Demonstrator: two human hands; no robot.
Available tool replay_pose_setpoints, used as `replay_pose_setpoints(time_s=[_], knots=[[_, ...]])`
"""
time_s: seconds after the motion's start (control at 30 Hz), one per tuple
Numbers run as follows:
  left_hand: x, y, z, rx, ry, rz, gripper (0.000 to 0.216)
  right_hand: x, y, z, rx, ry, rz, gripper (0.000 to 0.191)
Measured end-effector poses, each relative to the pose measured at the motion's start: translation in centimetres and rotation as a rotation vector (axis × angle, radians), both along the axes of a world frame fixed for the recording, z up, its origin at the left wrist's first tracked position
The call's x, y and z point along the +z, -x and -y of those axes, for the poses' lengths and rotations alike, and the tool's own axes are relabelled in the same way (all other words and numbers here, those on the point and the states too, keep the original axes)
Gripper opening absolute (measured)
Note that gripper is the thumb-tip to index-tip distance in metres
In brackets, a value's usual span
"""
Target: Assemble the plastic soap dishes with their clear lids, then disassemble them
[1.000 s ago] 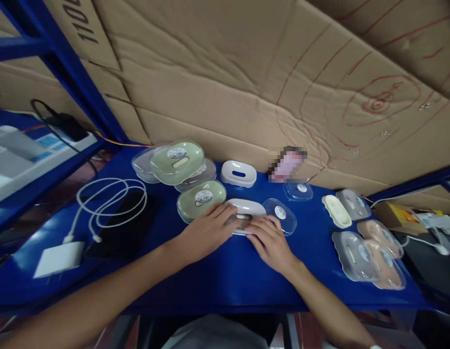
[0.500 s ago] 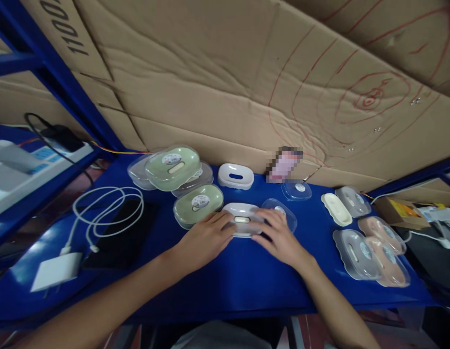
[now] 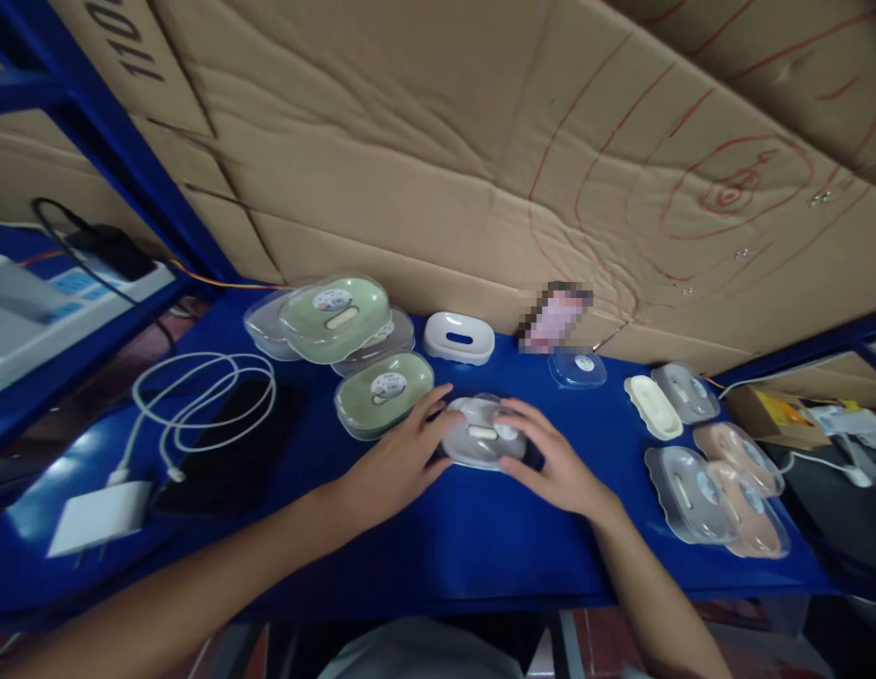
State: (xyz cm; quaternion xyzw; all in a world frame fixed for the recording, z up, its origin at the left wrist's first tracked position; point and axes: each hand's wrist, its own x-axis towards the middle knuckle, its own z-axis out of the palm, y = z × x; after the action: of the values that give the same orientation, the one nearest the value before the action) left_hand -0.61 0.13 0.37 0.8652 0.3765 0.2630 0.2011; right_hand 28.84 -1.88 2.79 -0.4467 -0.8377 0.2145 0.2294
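A grey soap dish (image 3: 472, 445) lies flat on the blue table, with a transparent lid (image 3: 506, 426) over it bearing a round label. My left hand (image 3: 402, 448) is at the dish's left end, fingers spread behind and thumb in front, touching its edge. Around the right end curves my right hand (image 3: 554, 462), fingers on the lid's far side and thumb on its near side. Whether the lid sits fully on the rim cannot be made out. Close to my left fingers rests a green soap dish (image 3: 381, 391) under a clear lid.
Behind stand a white dish part (image 3: 458, 339), stacked green dishes (image 3: 335, 321) and another clear lid (image 3: 577, 369). Grey dishes (image 3: 692, 495), peach dishes (image 3: 755, 509) and a cream tray (image 3: 653, 407) lie right. At left are a charger (image 3: 98, 519) and coiled cable (image 3: 204, 358). Cardboard (image 3: 409, 141) walls the back.
The clear lid at the grey dish's right has moved left onto it, with my right hand. My left fingers have spread and lifted somewhat. The view has shifted slightly.
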Motion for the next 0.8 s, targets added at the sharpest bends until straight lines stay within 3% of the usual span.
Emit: replay_pose_setpoints(time_s=[0.1, 0.23, 0.4, 0.8], knots=[[-0.2, 0.0, -0.2, -0.028, 0.079, 0.031, 0.076, -0.4, 1.8, 0.8, 0.065, -0.082, 0.11, 0.047], [-0.5, 0.1, -0.7, -0.082, 0.12, 0.081, 0.085, -0.9, 2.4, 0.9, 0.125, -0.194, 0.21, 0.049], [-0.4, 0.6, -1.1, -0.122, 0.133, 0.058, 0.083, -1.3, 2.4, 0.7, 0.176, -0.333, 0.232, 0.052], [-0.2, 1.1, -1.2, -0.115, 0.214, 0.029, 0.071, -1.4, 3.7, 1.1, 0.195, -0.444, 0.34, 0.047]])
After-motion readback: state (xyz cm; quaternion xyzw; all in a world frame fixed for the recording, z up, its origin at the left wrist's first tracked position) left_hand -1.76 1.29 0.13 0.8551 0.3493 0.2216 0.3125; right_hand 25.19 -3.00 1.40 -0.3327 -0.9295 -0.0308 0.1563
